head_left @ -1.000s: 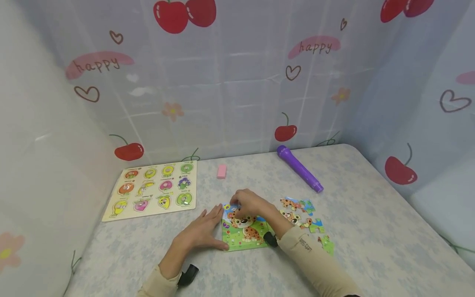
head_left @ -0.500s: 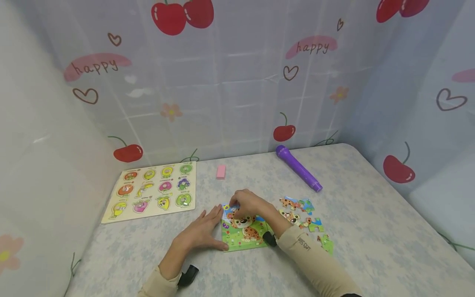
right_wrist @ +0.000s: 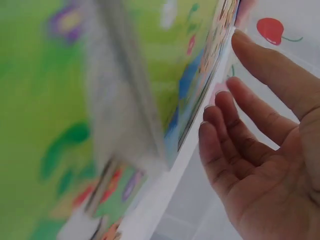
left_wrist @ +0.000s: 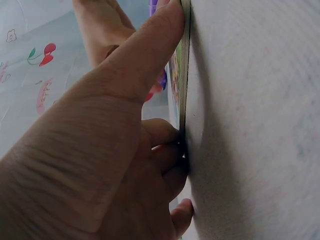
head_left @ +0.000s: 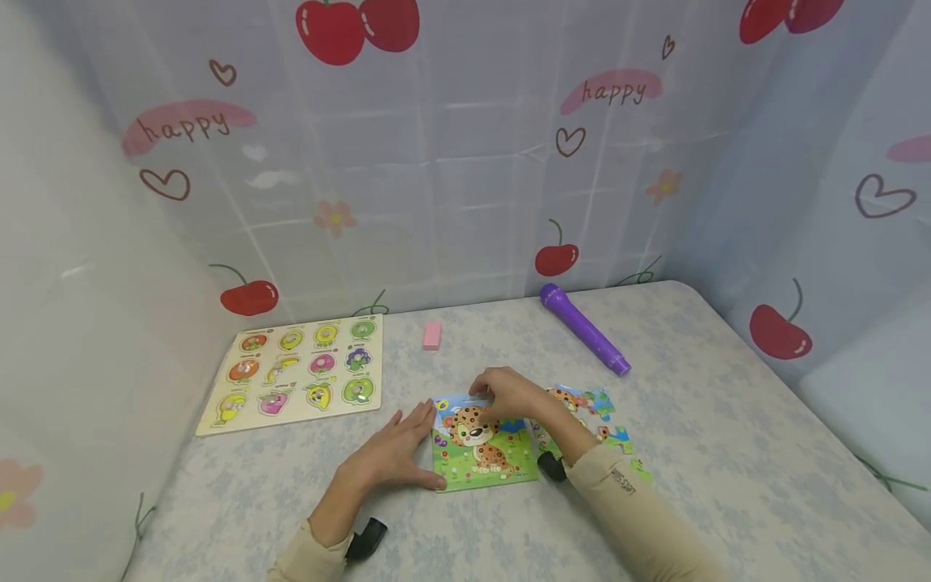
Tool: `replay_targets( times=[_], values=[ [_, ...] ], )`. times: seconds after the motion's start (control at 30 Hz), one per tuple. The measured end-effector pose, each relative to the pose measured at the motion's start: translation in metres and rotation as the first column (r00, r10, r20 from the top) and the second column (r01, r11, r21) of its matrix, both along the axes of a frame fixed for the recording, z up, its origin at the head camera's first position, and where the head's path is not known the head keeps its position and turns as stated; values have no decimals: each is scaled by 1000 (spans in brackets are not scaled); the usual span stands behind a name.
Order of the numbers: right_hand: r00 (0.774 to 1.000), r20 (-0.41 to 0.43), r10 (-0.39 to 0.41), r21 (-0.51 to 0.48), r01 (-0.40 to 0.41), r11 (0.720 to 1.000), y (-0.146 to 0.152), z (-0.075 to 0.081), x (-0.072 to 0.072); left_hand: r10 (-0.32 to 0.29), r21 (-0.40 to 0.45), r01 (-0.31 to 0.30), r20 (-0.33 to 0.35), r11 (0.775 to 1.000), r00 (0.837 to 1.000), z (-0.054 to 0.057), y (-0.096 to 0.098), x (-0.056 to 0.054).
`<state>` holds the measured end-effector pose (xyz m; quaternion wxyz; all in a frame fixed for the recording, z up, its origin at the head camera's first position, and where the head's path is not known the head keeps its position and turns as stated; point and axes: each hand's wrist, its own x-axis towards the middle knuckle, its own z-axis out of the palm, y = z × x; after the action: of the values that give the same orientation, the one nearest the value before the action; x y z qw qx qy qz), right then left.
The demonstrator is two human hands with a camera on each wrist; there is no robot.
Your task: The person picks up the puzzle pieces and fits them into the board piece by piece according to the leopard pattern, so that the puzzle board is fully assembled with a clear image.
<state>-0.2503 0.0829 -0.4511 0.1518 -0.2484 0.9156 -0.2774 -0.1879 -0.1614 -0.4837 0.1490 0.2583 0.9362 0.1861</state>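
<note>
A square leopard picture puzzle (head_left: 465, 469) lies flat on the table in front of me. Along its left side my left hand (head_left: 389, 455) rests with fingers spread; in the left wrist view its thumb (left_wrist: 145, 55) touches the puzzle's edge. Over the upper part of the puzzle hovers my right hand (head_left: 512, 394). Its fingers are loosely bent, and the right wrist view shows nothing held between the thumb and fingers (right_wrist: 225, 135). Partly behind the right forearm lie loose jigsaw pieces (head_left: 617, 436) to the right.
A wooden fruit peg board (head_left: 298, 414) lies at the back left. Behind the puzzle is a pink block (head_left: 432, 335). A purple toy microphone (head_left: 585, 330) lies at the back right. Printed curtains (head_left: 451, 202) enclose the table's back and sides.
My right hand has moved right and slightly up from the puzzle's upper left, uncovering more of the leopard's head. Its forearm now covers more of the loose pieces. The left hand stays put.
</note>
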Motion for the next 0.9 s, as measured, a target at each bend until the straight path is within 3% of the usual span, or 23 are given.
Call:
replay_targets(
  times=[0.4,0.67,0.9],
  values=[
    [998,-33,-62,3,62,998,57,5,7,1,5,-1,19,1000,1000,0,-1,-1],
    [989,-53,-141,39,143,989,101,6,10,15,-10,-15,17,1000,1000,0,0,-2],
    [981,-59,-183,97,188,977,120,1,10,19,-2,-19,37,1000,999,0,0,-1]
  ],
)
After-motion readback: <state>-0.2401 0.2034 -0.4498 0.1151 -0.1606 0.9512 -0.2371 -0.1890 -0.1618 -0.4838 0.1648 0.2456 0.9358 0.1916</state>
